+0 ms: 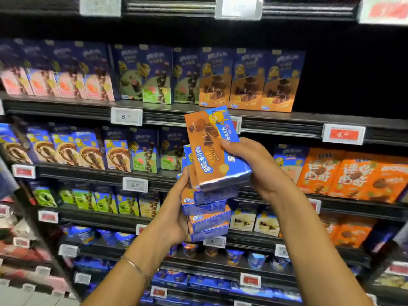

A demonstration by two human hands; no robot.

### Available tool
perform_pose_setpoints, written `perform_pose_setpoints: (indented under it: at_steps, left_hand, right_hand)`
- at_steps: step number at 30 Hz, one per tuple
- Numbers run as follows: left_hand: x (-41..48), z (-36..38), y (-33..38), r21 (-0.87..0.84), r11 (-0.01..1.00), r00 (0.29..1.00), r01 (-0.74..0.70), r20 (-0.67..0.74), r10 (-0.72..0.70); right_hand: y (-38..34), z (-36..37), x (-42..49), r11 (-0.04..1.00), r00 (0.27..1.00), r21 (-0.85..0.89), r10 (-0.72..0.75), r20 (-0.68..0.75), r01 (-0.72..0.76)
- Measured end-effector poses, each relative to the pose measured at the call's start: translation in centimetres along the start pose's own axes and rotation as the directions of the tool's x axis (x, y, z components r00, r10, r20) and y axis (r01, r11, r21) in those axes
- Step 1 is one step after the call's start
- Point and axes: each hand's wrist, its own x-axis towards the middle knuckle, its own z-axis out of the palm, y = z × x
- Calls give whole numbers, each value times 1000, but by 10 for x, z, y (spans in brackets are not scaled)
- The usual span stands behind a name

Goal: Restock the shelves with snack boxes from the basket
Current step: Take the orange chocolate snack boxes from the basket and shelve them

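Observation:
My left hand [176, 215] grips a stack of several blue-and-orange snack boxes [207, 215] from the left side, in front of the shelves. My right hand [254, 162] holds the top box [212, 149] of that stack by its right edge, tilted up away from the others. On the upper shelf [320, 119], three matching orange-fronted boxes [247, 82] stand upright in a row. Dark open shelf space lies to the right of them. No basket is in view.
Pink and green boxes [92, 74] fill the left of the upper shelf. The shelf below holds brown and green boxes [114, 151] and orange boxes [353, 175] at the right. Lower shelves carry more boxes and cups. Price tags [127, 116] line the shelf edges.

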Motion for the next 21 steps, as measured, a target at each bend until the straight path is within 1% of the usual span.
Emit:
perform_pose_setpoints:
  at_steps: [1, 3, 4, 6, 9, 12, 14, 16, 18, 21]
  left_hand:
    - [2, 1, 1, -12, 1000, 1000, -4, 2, 4]
    - [4, 3, 2, -32, 999, 999, 37, -7, -37]
    - [4, 3, 3, -30, 998, 998, 57, -22, -58]
    - [6, 2, 4, -4, 999, 997, 51, -50, -51]
    - [7, 6, 8, 8, 1000, 995, 30, -93, -29]
    - [8, 4, 10, -23, 999, 995, 25, -98, -27]
    - [9, 1, 12, -15, 1000, 993, 15, -115, -17]
    - [9, 0, 13, -18, 1000, 991, 23, -128, -25]
    - [10, -3, 15, -21, 999, 991, 35, -131, -37]
    - [11, -5, 17, -17, 999, 989, 42, -143, -44]
  right_hand:
    - [-5, 0, 5, 999, 999, 18, -34, 12, 33]
    - [-19, -2, 15, 994, 995, 41, -97, 15, 97]
    - [-27, -3, 23, 991, 992, 52, -127, 0, 127]
    - [-44, -6, 40, 982, 983, 49, -179, -49, 182]
    - [-66, -7, 69, 969, 954, -55, -246, -171, 240]
    - [-75, -11, 100, 928, 889, -215, -357, -287, 303]
    - [-77, -12, 120, 911, 883, -291, -374, -283, 293]
    - [-74, -12, 137, 909, 901, -343, -338, -271, 238]
    - [-67, -13, 150, 884, 902, -427, -328, -279, 189]
    - [-57, -16, 158, 804, 865, -574, -390, -315, 154]
